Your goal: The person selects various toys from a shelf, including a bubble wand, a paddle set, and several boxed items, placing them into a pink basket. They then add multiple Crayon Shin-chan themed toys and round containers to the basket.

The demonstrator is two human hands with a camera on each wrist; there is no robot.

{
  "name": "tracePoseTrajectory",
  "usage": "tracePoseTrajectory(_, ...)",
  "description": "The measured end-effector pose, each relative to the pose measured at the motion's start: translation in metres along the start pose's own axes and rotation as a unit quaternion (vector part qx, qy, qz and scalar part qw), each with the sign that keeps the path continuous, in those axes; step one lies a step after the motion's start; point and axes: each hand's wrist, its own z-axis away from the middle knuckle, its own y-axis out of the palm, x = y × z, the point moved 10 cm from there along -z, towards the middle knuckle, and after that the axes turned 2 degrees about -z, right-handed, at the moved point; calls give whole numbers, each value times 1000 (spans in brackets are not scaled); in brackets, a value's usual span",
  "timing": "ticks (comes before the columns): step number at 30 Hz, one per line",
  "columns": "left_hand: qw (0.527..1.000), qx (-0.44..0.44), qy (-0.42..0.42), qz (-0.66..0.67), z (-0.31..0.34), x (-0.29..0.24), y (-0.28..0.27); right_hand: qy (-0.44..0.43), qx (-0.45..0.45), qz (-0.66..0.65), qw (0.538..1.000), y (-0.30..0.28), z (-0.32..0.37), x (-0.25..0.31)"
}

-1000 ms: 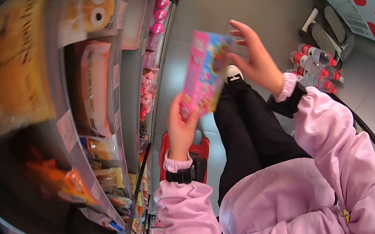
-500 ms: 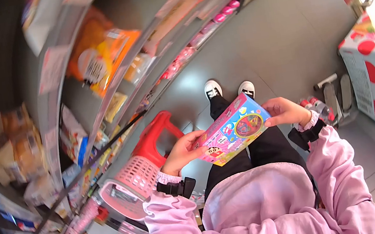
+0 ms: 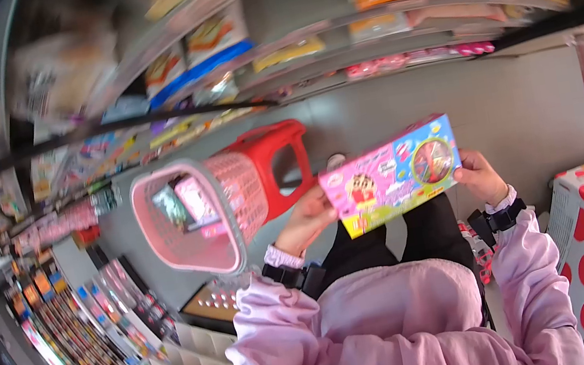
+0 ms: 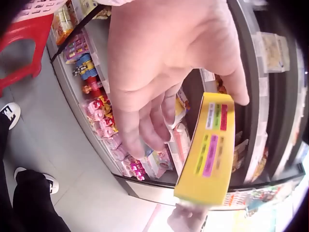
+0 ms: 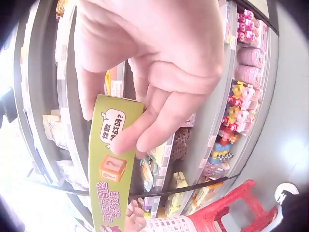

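gripping the pink box [image 3: 392,175] at each end, left hand [image 3: 307,220] and right hand [image 3: 480,176] curl their fingers round it.

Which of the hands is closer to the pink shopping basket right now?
Left. The left hand grips the box at the end beside the pink basket; the right hand grips its far end.

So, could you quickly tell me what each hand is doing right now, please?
Left hand: holds one end of the pink box.
Right hand: grips the box's other end.
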Motion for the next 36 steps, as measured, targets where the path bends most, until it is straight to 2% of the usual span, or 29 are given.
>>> tracePoseTrajectory(4, 992, -124, 33, -9, 53, -28, -65, -50, 14, 44, 998, 81, -40, 8)
tracePoseTrajectory(7, 977, -187, 106, -6, 104, -61, -111, -38, 33, 59, 997, 146, -70, -7)
tracePoseTrajectory(9, 963, -228, 137, -37, 141, -83, -146, 0, 65, 78, 995, 195, -91, -23)
tracePoseTrajectory(11, 948, -281, 133, -66, 185, -97, -186, -30, 106, 107, 988, 243, -114, -40)
tracePoseTrajectory(13, 949, -278, 143, -48, 221, -108, -221, -95, 151, 180, 967, 292, -134, -49)
tracePoseTrajectory(14, 938, -314, 133, -62, 245, -105, -249, -51, 149, 239, 958, 313, -140, -55)
tracePoseTrajectory(15, 939, -312, 135, -59, 263, -102, -272, -65, 170, 336, 924, 337, -146, -57)
tracePoseTrajectory(17, 933, -334, 115, -72, 290, -101, -307, -100, 211, 434, 870, 384, -154, -63)
tracePoseTrajectory(19, 929, -349, 96, -83, 307, -99, -332, -74, 213, 431, 874, 411, -165, -89)
tracePoseTrajectory(20, 937, -331, 102, -37, 310, -95, -341, -100, 221, 448, 860, 427, -170, -94)
tracePoseTrajectory(23, 948, -305, 91, 14, 322, -75, -368, -126, 174, 490, 845, 447, -180, -99)
tracePoseTrajectory(24, 955, -288, 70, 28, 323, -67, -371, -25, 204, 508, 836, 448, -187, -111)
tracePoseTrajectory(27, 959, -282, 22, -13, 330, -39, -393, 26, 193, 524, 829, 442, -202, -124)
tracePoseTrajectory(30, 960, -280, -13, -1, 328, -18, -411, -67, 177, 510, 839, 442, -206, -125)
tracePoseTrajectory(33, 955, -293, -33, -39, 322, -19, -414, -168, 176, 551, 798, 449, -202, -128)
tracePoseTrajectory(36, 943, -314, -82, -78, 316, -15, -418, -165, 191, 597, 761, 450, -201, -150)
